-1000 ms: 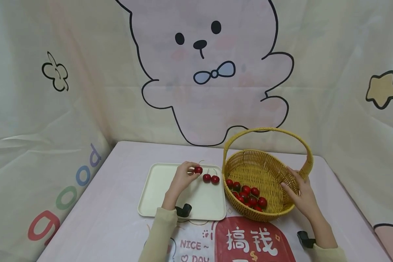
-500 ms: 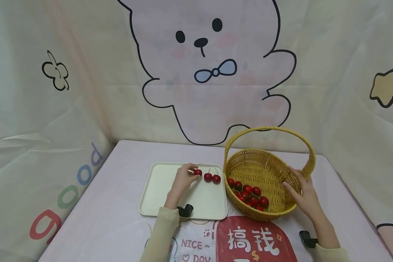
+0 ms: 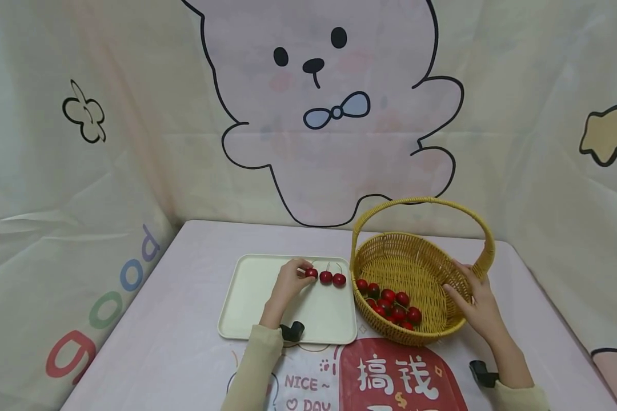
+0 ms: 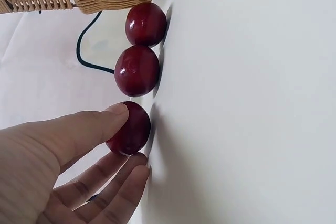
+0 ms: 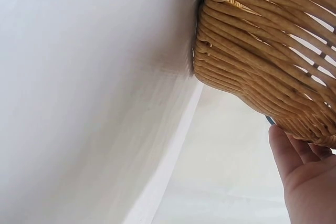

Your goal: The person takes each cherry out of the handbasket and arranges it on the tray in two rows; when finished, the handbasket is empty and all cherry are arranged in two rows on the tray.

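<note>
My left hand (image 3: 289,281) pinches a dark red cherry (image 4: 132,129) between thumb and fingers, low over the cream tray (image 3: 257,302). Beside it on the tray sit a second cherry (image 4: 137,71) and a third cherry (image 4: 146,24), side by side with stems up. To the right of the tray stands a yellow wicker basket (image 3: 432,285) with a tall arched handle. Several cherries (image 3: 389,307) lie together in its left front part. My right hand (image 3: 474,302) grips the basket's right rim near the handle's foot, thumb inside and fingers outside.
Under the tray and basket is a pale table (image 3: 185,319), printed at the front with a red patch (image 3: 401,377) and lettering. Cloth walls with drawings enclose its back and sides. The basket's handle (image 3: 421,201) rises high above its bowl.
My left hand has lowered its cherry toward the tray, bringing it level with the other two. The right hand keeps its grip on the basket. The head view has shifted slightly.
</note>
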Action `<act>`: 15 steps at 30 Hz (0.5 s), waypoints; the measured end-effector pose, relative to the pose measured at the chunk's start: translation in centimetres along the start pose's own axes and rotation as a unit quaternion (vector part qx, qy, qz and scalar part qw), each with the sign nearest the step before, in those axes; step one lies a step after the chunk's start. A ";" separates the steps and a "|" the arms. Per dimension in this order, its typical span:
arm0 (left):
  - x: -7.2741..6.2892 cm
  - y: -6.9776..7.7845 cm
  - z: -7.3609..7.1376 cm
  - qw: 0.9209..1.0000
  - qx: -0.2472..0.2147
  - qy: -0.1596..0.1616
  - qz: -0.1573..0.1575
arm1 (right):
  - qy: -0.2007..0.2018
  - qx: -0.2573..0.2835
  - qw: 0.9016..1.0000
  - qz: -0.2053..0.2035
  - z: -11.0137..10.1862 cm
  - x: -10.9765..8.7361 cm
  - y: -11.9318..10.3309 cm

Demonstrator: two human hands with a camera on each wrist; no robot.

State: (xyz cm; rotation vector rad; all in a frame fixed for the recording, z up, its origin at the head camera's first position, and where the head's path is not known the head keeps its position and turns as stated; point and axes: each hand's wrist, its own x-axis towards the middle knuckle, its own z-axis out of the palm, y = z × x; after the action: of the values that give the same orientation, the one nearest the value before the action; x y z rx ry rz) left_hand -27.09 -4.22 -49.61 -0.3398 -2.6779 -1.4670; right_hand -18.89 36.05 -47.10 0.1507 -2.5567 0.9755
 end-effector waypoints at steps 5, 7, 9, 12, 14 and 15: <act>-0.1 0.0 0.1 1.000 -0.005 -0.001 -0.005 | -0.003 0.001 1.000 0.001 0.0 0.0 0.0; -0.1 0.0 0.2 1.000 -0.005 -0.001 -0.008 | -0.003 0.001 1.000 0.001 0.0 0.0 0.0; 0.0 0.0 0.3 1.000 -0.005 -0.002 -0.011 | -0.002 0.001 1.000 0.001 0.0 0.0 0.1; 0.0 0.0 0.4 1.000 -0.004 -0.004 -0.010 | -0.002 0.001 1.000 0.002 0.0 0.0 0.1; 0.0 0.0 0.4 1.000 -0.006 -0.006 -0.010 | -0.002 0.002 1.000 0.001 0.0 0.1 0.2; 0.0 0.0 0.4 1.000 -0.006 -0.007 -0.009 | -0.001 0.002 1.000 0.002 0.0 0.1 0.2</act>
State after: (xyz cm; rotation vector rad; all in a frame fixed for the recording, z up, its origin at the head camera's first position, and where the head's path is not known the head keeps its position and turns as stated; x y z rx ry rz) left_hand -27.05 -3.92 -49.80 -0.3301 -2.6917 -1.4907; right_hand -18.98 36.23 -47.21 0.1493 -2.5581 0.9825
